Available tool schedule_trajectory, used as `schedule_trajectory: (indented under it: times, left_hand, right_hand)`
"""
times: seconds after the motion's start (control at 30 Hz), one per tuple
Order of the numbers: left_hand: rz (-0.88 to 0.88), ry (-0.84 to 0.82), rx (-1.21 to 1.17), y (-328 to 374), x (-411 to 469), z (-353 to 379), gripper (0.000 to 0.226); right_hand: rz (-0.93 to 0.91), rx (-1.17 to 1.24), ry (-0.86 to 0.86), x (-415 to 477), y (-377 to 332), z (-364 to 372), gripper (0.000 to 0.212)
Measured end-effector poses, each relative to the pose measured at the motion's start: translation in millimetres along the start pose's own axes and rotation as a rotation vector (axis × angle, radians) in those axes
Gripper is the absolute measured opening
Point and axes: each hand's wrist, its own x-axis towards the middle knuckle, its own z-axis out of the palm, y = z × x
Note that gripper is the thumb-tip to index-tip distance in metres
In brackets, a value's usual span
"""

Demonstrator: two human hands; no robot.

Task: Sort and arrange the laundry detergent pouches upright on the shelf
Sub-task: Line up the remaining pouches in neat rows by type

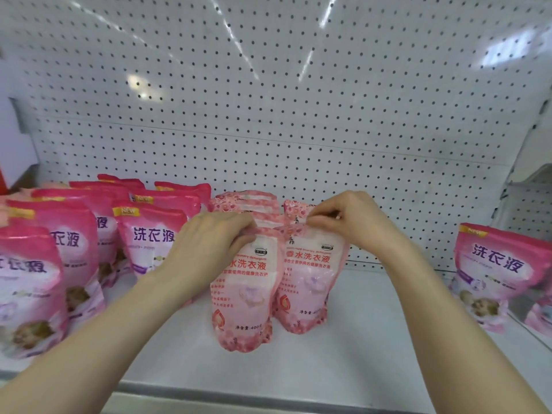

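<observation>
Two pale pink floral detergent pouches stand upright side by side in the middle of the white shelf (343, 348). My left hand (209, 237) grips the top of the left pouch (243, 297). My right hand (349, 219) pinches the top of the right pouch (310, 279). More pale pink pouches (248, 201) stand in rows directly behind these two. Several bright pink pouches (68, 243) with purple lettering stand in rows on the shelf's left side.
One bright pink pouch (498, 270) stands alone at the far right, against a reflective side panel (534, 318). White pegboard (268, 115) forms the back wall. Bare shelf surface lies between the middle pouches and the right pouch, and along the front edge.
</observation>
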Motion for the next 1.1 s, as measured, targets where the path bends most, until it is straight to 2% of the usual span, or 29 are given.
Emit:
schedule_trajectory:
  times: [0.1,0.17,0.23,0.27,0.4,0.53,0.63,0.7,0.77,0.8,0.9,1.1]
  left_hand:
    - [0.004,0.009,0.007,1,0,1,0.016]
    - [0.003,0.011,0.004,1,1,1,0.016]
    - [-0.006,0.009,0.004,2,1,1,0.016]
    - [-0.009,0.008,0.006,2,1,1,0.016]
    - [-0.016,0.018,0.019,2,0,2,0.014]
    - [-0.020,0.023,0.021,2,-1,3,0.013]
    - [-0.020,0.024,0.018,3,-2,4,0.010]
    - [-0.024,0.032,0.023,3,-3,6,0.010]
    - [-0.035,0.038,0.024,3,-2,7,0.014]
    - [-0.039,0.039,0.024,3,-2,7,0.015]
    - [-0.054,0.031,0.019,5,-1,7,0.014]
    - [-0.082,0.040,0.034,9,0,8,0.018]
  right_hand:
    - [0.079,0.014,0.099,13,9,-12,0.021]
    - [0.148,-0.107,-0.029,28,18,-12,0.029]
    - [0.192,-0.158,-0.172,41,28,-6,0.023]
    - [0.196,-0.143,-0.187,45,30,-4,0.017]
    - [0.195,-0.055,-0.064,48,40,7,0.014]
    - [0.174,-0.023,-0.018,41,50,8,0.016]
    - [0.089,0.094,0.133,25,38,-4,0.021]
    - [-0.016,0.188,0.083,8,19,-6,0.017]
    - [-0.072,0.124,-0.063,-4,8,4,0.013]
    - [-0.071,0.059,-0.074,-7,8,9,0.012]
    - [-0.015,-0.046,0.008,-5,20,8,0.010]
    - [0.095,-0.038,0.045,-10,31,15,0.010]
